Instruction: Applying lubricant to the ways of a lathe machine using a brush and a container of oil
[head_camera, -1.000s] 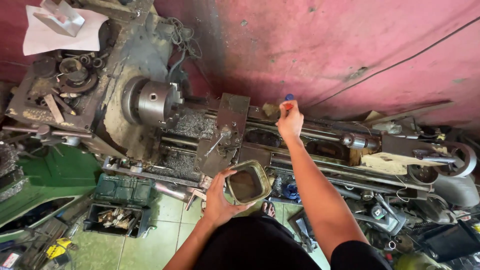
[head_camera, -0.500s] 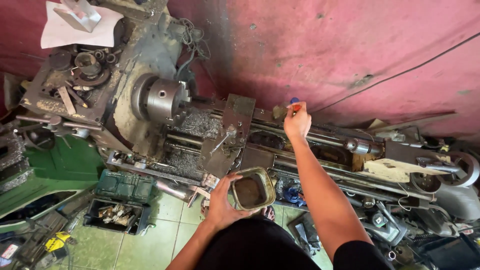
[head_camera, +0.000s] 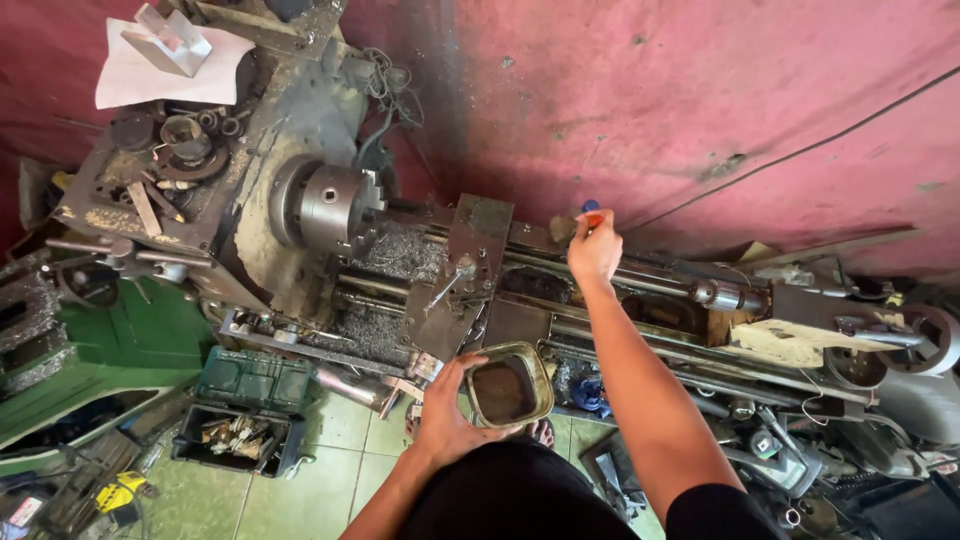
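Note:
My left hand (head_camera: 447, 418) grips a squarish metal tin (head_camera: 507, 386) with dark liquid in it, held just in front of the lathe (head_camera: 420, 260). My right hand (head_camera: 594, 250) reaches over the lathe bed and is closed on a paintbrush with a blue and red handle (head_camera: 590, 211), its bristles (head_camera: 563, 229) near the back of the carriage (head_camera: 470, 262). The three-jaw chuck (head_camera: 335, 205) sits to the left, with metal shavings (head_camera: 395, 255) heaped on the bed below it.
A pink wall (head_camera: 700, 110) stands behind the lathe. The tailstock and handwheel (head_camera: 925, 340) are at the right. A green toolbox (head_camera: 255, 378) and a black tray of parts (head_camera: 232, 438) sit on the tiled floor at the left. White paper (head_camera: 150, 75) lies on the headstock.
The view has shifted slightly, so the lathe sits further right and lower. Both hands keep their hold; the right hand stays at the back of the carriage.

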